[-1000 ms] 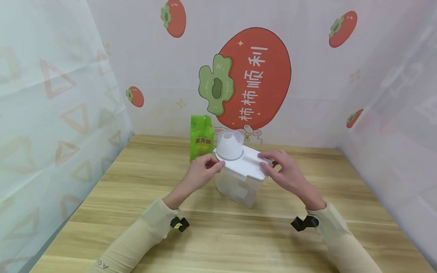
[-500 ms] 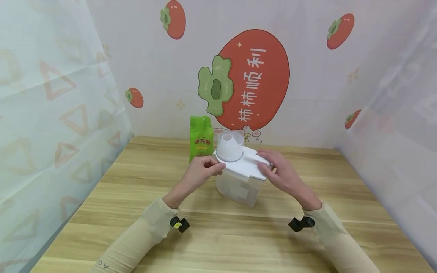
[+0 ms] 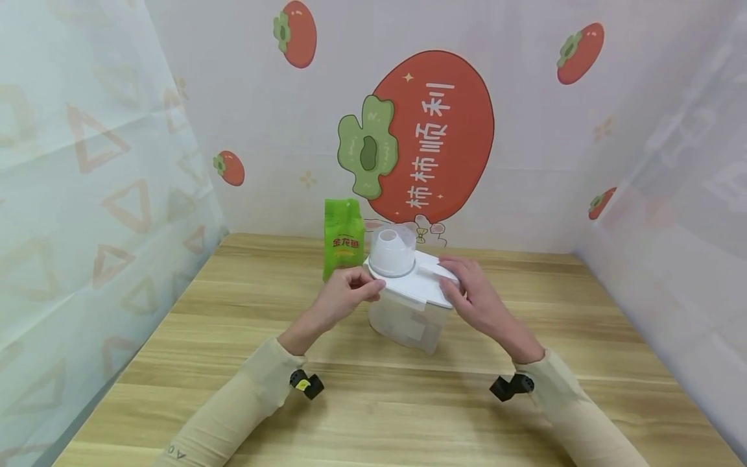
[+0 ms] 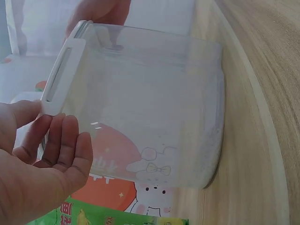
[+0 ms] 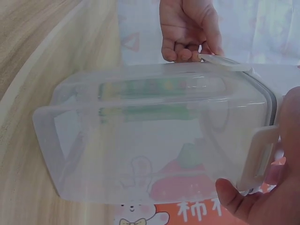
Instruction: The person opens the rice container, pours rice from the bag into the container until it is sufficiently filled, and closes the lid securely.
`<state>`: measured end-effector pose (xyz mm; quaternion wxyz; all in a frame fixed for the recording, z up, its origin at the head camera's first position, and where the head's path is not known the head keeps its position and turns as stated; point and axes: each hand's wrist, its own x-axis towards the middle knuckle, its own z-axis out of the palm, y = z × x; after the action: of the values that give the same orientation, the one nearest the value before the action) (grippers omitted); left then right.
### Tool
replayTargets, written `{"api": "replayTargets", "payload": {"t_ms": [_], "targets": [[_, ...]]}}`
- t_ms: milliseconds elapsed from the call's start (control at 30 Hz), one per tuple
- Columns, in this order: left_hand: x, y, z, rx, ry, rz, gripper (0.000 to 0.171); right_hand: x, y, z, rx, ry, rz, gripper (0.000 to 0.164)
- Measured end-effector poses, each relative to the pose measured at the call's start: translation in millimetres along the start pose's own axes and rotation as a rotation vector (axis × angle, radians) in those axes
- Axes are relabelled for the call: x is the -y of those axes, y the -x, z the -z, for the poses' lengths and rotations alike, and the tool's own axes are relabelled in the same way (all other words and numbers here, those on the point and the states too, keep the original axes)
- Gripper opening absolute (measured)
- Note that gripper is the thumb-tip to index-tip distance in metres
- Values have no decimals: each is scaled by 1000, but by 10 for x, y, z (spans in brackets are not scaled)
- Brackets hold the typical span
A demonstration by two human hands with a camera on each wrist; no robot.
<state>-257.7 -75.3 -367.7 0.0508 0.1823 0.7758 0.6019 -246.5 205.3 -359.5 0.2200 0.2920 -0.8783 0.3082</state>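
Observation:
A clear plastic storage container [image 3: 399, 318] with a white lid [image 3: 408, 284] stands on the table, a white measuring cup [image 3: 392, 254] set upside down on the lid's left part. My left hand [image 3: 348, 290] pinches the end of a white side latch [image 4: 64, 79] between thumb and index finger, the other fingers curled. In the right wrist view that latch sticks out from the rim. My right hand [image 3: 475, 299] grips the lid's right end, thumb on the near side and fingers on the far side. Another latch [image 5: 257, 161] lies down against the container's end beside it.
A green printed bag [image 3: 344, 227] stands upright behind the container's left side. The wooden table [image 3: 373, 408] ends at a white back cloth [image 3: 525, 194] with persimmon prints, and further cloths hang at both sides.
The right-end latch, held raised by my right fingers, has gone down. My right hand has shifted slightly left and closed over the lid's end. My left hand stays in place.

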Motion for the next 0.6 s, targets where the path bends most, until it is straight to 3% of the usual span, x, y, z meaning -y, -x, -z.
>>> {"api": "replayTargets", "payload": {"t_ms": [333,467,600], "targets": [[12,-5,-35,24,-26,-8,21,20,-9,-38,-22,0,5,33],[44,-9,-65,-38,0,-8,20,24,-9,-70,-43,6,1,32],[78,-30,-109,-109,106,-23,20,38,-9,-93,-69,22,-17,32]]}}
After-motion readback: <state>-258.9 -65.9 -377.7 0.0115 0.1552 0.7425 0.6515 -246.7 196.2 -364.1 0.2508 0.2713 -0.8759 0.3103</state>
